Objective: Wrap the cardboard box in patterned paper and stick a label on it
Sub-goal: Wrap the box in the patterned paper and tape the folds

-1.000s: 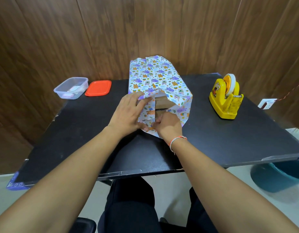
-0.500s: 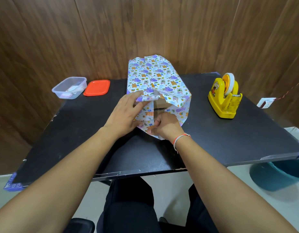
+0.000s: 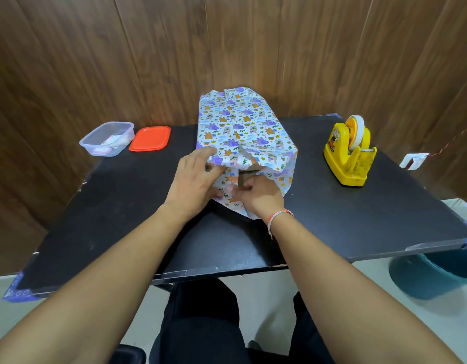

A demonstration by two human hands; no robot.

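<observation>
On the black table (image 3: 332, 219), roughly dead centre and a bit toward the back edge, sits the cardboard box (image 3: 249, 174), mostly covered in the patterned paper (image 3: 242, 127) (white with little purple and orange cartoon bits). Only a small brown strip of the box peeks out at the near end, where the paper flaps haven't closed over it.

From my feed, the left hand (image 3: 194, 181) lies across the near left corner of the parcel, with its fingers reaching up over the top edge and pressing the paper down, and the thumb tucked toward the end face. Those fingers look fairly straight and close together, not spread. The right hand (image 3: 262, 193) is low on the near end face with its fingers curled in and pinching a fold of the paper near the lower flap; honestly I can't tell exactly which fingers are doing the pinching, the knuckles hide it. There's a thread bracelet (image 3: 278, 216) on that wrist.

Off to the right, well apart from the parcel, stands a yellow tape dispenser (image 3: 349, 153). Over on the left at the back are a clear plastic tub (image 3: 106, 139) and, just beside it, its red lid (image 3: 150, 138) lying flat.
</observation>
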